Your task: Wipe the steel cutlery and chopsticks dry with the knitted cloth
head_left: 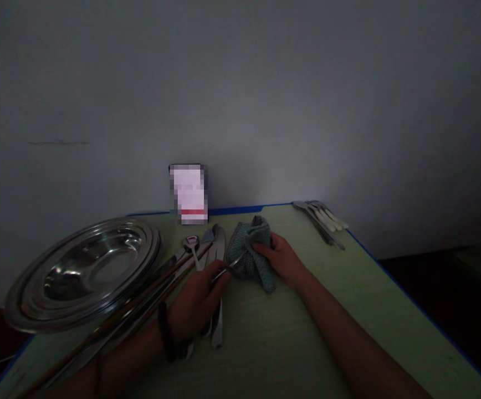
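My left hand (202,293) is closed around a slim metal utensil (235,262). The far end of that utensil runs into a grey-green cloth (257,271), so its kind is hidden. Bunched around that end, the cloth is pinched between the thumb and fingers of my right hand (281,257). Under and beside my left hand lies a pile of cutlery: a spoon (190,242), table knives (218,332) and long wooden chopsticks (153,296). My left forearm covers part of this pile.
Wide stacked metal basins (147,235) stand at the left. A phone (190,194) with a lit, blurred screen leans against the wall (307,111). More cutlery (323,221), some with white handles, lies at the far right corner of the green table (282,343).
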A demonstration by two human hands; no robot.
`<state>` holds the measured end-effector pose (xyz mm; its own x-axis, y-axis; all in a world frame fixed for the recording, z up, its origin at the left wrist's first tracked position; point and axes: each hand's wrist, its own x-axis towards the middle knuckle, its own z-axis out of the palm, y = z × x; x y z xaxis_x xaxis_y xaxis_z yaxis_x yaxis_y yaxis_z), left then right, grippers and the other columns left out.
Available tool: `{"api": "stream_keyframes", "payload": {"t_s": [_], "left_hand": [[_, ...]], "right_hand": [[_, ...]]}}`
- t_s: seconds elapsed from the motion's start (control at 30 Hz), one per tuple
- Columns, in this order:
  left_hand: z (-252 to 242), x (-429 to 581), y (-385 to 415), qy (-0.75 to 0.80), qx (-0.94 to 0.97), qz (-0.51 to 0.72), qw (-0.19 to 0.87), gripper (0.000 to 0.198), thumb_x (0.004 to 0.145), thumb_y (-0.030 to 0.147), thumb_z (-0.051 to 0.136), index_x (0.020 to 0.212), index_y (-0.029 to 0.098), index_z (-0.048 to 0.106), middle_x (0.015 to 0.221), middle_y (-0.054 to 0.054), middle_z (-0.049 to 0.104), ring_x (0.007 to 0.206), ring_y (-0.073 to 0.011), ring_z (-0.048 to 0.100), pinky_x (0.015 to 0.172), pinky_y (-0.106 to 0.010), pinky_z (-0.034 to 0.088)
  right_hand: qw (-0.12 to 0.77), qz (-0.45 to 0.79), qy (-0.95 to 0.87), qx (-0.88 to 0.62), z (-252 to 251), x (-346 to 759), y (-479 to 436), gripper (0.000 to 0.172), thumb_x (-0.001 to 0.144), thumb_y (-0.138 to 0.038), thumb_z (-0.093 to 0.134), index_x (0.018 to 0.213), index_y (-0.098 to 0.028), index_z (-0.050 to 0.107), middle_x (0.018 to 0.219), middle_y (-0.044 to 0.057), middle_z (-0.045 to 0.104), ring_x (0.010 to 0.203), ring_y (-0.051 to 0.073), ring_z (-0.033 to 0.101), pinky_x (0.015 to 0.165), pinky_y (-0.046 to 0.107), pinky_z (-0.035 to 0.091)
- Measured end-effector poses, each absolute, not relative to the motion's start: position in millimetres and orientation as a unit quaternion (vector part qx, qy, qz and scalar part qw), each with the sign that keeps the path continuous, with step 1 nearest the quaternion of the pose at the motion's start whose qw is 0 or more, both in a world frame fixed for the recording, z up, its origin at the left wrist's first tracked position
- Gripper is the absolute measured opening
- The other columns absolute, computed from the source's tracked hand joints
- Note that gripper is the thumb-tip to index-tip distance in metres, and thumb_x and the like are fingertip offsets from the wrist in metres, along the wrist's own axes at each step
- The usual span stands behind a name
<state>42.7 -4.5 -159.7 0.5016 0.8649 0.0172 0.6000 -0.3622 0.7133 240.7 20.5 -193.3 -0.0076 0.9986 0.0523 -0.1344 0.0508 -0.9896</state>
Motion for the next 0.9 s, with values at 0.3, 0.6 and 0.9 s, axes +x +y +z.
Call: {"api": "stream_keyframes", "payload": {"t_s": [0.3, 0.6, 0.9], "left_hand": [[-159, 44, -6, 0.458, 0.803, 0.220, 0.312, 0.032, 0.089, 0.040, 0.032, 0.084, 0.019, 0.055, 0.066, 0.000, 0.060, 0.061, -0.0153, 0.057, 0.056, -0.024, 0.043], [-159, 43, -6, 0.447, 0.803, 0.211, 0.332, 0.032, 0.091, 0.039, 0.031, 0.085, 0.019, 0.055, 0.068, 0.000, 0.060, 0.062, -0.0148, 0.057, 0.058, -0.024, 0.043], [-158, 37, -7, 0.390, 0.829, 0.190, 0.353, 0.037, 0.092, 0.035, 0.026, 0.098, 0.018, 0.058, 0.058, 0.003, 0.050, 0.054, -0.0134, 0.049, 0.053, -0.023, 0.038]], "right_hand": [[0.552, 0.411, -0.522, -0.504, -191, 236, 20, 0.032, 0.075, -0.049, 0.056, 0.068, -0.018, 0.058, 0.065, -0.002, 0.058, 0.063, 0.014, 0.051, 0.059, 0.024, 0.039], [0.561, 0.427, -0.460, -0.540, -198, 236, 23, 0.045, 0.075, -0.060, 0.048, 0.068, -0.017, 0.060, 0.065, 0.001, 0.059, 0.067, 0.016, 0.053, 0.064, 0.027, 0.040], [0.647, 0.526, -0.316, -0.452, -201, 237, 29, 0.038, 0.069, -0.050, 0.063, 0.087, -0.017, 0.063, 0.081, 0.003, 0.069, 0.081, 0.019, 0.062, 0.074, 0.030, 0.047]]}}
